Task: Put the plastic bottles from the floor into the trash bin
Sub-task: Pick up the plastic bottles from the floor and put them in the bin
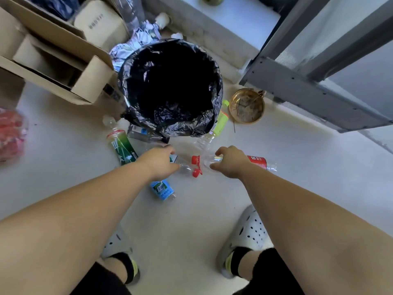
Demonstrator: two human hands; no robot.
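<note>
I have my left hand [158, 161] closed on one red-capped bottle [187, 168] and my right hand [230, 161] on another [258, 162], both on the floor [297, 177] at 6 o'clock from the bin [170, 88].

Both forearms were bare, with no sleeves, watch or rings showing on the left hand [158, 161] or the right hand [230, 161]. The person wore black shorts [274, 273], black ankle socks [239, 259] edged in yellow-green, and pale grey perforated clogs [252, 233] with round dark holes across the toe tops.
</note>
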